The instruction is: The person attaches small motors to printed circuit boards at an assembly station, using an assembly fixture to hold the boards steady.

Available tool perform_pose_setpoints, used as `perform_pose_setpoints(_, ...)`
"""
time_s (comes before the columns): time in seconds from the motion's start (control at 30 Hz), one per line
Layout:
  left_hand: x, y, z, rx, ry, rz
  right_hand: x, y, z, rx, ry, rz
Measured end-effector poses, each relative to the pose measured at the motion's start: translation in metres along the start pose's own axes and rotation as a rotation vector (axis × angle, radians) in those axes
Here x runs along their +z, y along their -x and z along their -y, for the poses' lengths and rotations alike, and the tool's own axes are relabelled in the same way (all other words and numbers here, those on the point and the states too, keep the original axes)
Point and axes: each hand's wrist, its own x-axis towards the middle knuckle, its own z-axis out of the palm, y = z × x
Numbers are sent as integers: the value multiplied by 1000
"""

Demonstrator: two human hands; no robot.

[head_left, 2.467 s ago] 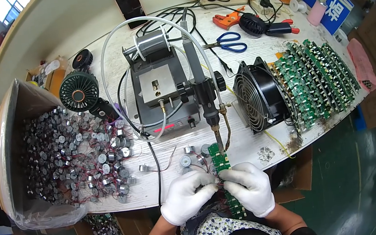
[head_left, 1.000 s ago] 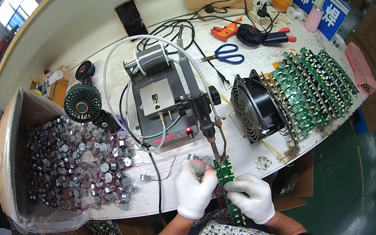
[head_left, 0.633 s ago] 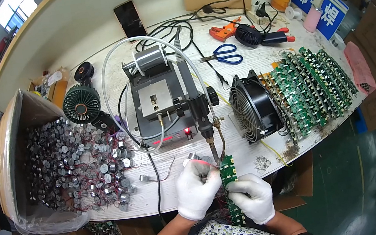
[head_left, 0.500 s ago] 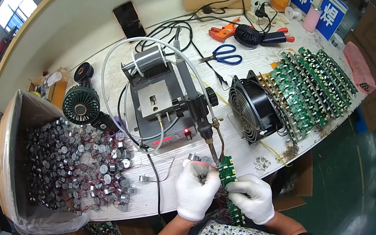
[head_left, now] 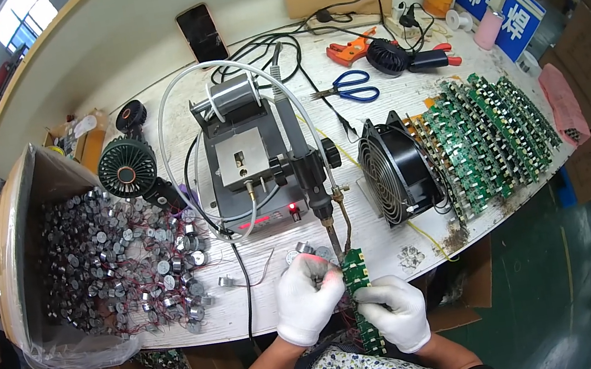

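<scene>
A narrow strip of green circuit boards (head_left: pixel 356 275) runs away from me at the bench's front edge. My right hand (head_left: pixel 395 311), in a white glove, is closed on the strip's right side. My left hand (head_left: pixel 308 297), also gloved, has its fingers pinched together at the strip's far left side. What those fingers hold is hidden. Just beyond them, the tip of a soldering iron (head_left: pixel 333 236) clamped in a stand comes down to the strip's far end, with a thin brass-coloured solder guide tube (head_left: pixel 348 226) beside it. A few small round motors (head_left: pixel 303 247) lie behind my left hand.
The solder feeder (head_left: pixel 250 161) with its wire spool stands mid-bench. To the left, a box (head_left: pixel 22 248) spills many small wired motors. A black fan (head_left: pixel 400 169) and rows of green boards (head_left: pixel 491 140) are on the right. Blue-handled scissors (head_left: pixel 353 87) lie behind.
</scene>
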Motion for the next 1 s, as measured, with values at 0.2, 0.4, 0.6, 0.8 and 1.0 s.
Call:
perform_pose_setpoints(0.2, -3, -3, 4, 47, -28, 20, 0, 1, -1, 0, -15, 4)
perform_pose_setpoints(0.4, -6, -4, -4, 83, -73, 35, -1, 0, 0, 1, -22, 13)
perform_pose_setpoints(0.6, -8, -6, -10, 123, -91, 45, 1, -1, 1, -56, -14, -10)
perform_pose_setpoints(0.8, -9, -8, -19, 144, -127, 73, 1, 1, 0, -75, -18, -30)
perform_pose_setpoints(1.0, -10, -9, -18, 148, -171, 82, -1, 1, -2, -74, 0, -10)
